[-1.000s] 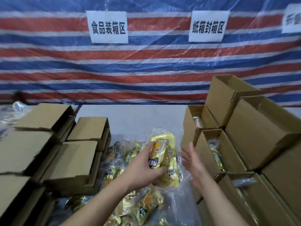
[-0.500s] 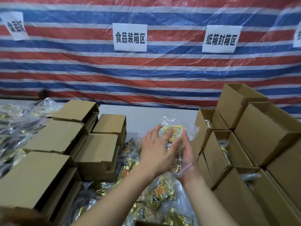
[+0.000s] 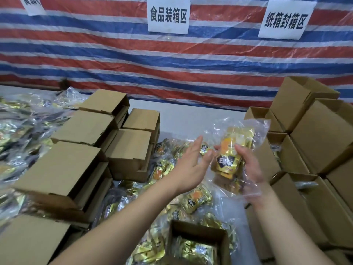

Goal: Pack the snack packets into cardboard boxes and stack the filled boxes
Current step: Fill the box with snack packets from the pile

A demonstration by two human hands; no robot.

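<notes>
head: snack packets [image 3: 228,159] in right hand [image 3: 250,169]

A bare strip of surface [image 3: 191,119] lies open at the far middle. Stacked closed boxes [image 3: 80,150] wall the left, open boxes [image 3: 315,134] the right. Loose packets [image 3: 168,165] cover the middle; a near open box [image 3: 198,243], probably part-filled, blocks the front.

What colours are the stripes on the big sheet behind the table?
Red, blue and white stripes on the sheet, seen in the head view.
</notes>
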